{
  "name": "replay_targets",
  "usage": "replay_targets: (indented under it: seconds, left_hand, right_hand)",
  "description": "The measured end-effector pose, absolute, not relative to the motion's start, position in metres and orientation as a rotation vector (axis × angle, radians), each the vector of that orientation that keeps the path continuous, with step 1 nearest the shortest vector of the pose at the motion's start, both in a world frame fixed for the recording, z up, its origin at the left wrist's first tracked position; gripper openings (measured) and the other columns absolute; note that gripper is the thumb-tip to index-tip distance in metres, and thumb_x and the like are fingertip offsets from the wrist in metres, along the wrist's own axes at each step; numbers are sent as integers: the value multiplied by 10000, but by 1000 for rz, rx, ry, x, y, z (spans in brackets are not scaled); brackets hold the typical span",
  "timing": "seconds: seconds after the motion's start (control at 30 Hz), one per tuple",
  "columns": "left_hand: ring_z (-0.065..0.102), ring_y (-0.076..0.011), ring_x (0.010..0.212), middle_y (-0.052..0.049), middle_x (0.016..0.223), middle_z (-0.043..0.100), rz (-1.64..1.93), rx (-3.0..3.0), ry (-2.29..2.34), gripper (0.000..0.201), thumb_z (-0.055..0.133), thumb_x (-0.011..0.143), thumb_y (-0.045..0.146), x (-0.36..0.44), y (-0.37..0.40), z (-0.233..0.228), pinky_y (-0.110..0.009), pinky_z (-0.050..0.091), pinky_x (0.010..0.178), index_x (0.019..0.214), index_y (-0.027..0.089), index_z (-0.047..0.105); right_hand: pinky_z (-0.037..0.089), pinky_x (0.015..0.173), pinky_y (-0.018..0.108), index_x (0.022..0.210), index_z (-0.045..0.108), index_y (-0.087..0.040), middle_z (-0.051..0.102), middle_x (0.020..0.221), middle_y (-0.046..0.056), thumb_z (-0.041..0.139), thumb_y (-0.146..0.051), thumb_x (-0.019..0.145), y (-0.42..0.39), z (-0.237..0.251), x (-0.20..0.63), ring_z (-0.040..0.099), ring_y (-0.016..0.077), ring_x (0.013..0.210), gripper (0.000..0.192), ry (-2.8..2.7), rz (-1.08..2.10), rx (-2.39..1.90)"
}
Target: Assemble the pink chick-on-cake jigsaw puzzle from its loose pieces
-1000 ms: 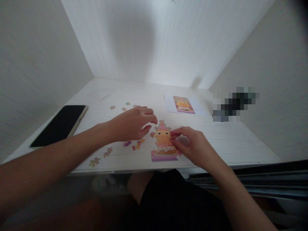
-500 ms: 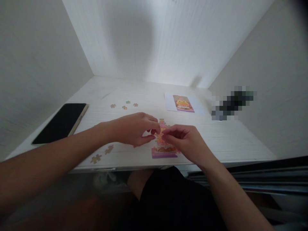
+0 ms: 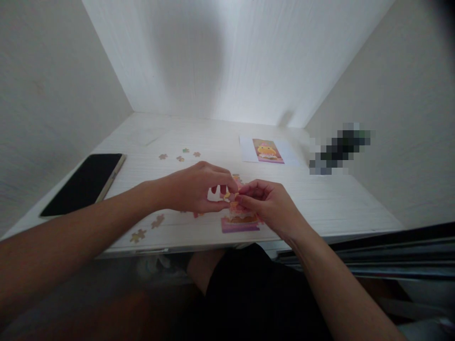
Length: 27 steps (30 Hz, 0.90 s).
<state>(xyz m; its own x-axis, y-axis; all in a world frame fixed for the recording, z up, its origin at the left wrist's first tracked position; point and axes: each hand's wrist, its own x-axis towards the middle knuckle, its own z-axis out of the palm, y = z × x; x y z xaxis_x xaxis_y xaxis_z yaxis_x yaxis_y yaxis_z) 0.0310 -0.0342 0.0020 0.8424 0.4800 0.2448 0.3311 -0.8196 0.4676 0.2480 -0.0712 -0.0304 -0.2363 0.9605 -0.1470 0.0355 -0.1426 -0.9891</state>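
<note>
A partly assembled jigsaw puzzle (image 3: 241, 221) with a yellow chick lies near the front edge of the white desk (image 3: 341, 203). My left hand (image 3: 194, 192) and my right hand (image 3: 268, 203) meet just above it, fingertips pinched together on a small puzzle piece (image 3: 232, 197). The hands hide the upper part of the puzzle. Loose pieces (image 3: 179, 155) lie at the back left, and two more pieces (image 3: 147, 228) lie by the front edge under my left forearm.
A black phone (image 3: 83, 182) lies at the desk's left. A reference picture (image 3: 267, 151) of the chick on white paper sits at the back right, beside a blurred dark object (image 3: 337, 149). White walls enclose the desk on three sides. My dark-clothed lap is below.
Both hands have come together over the puzzle; the left hand moved right and closed its fingers, the right hand lifted from the puzzle, and they now pinch a small piece between them.
</note>
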Motion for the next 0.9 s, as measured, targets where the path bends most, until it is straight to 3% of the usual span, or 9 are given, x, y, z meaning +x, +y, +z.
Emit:
replay_targets:
  seconds: [0.13,0.37,0.6,0.9]
  left_hand:
    - [637,-99,838,-45,1019,706,471,2621,571,185,569,929,209,31,-32,1,-221,494,783,1032,192,722]
    - [648,-112,854,-32,978,715,397,2706,585,179,582,919,227,29,-32,-1,-224,489,800,1008,207,736]
    - [655,-102,811,-4,933,720,297,2794,575,141,628,866,180,26,-33,1,-202,483,766,938,226,740]
    - [655,-123,794,-4,860,722,200,2887,473,167,614,863,144,29,-32,-2,-230,500,762,898,240,746]
  right_hand:
    - [526,619,245,811,711,-169,726,756,8,834,-320,707,-70,-31,253,654,115,651,221,-1421,1405,-1228]
    - [545,660,283,827,701,-184,734,789,16,774,-295,775,-71,-35,250,675,143,691,142,-1513,1368,-1177]
    - [483,615,272,928,752,-174,733,805,28,677,-214,858,-70,-36,267,611,133,657,110,-1855,835,-1316]
    - [421,645,242,919,774,-194,686,828,2,664,-99,848,-76,-30,272,572,111,699,162,-2220,715,-1148]
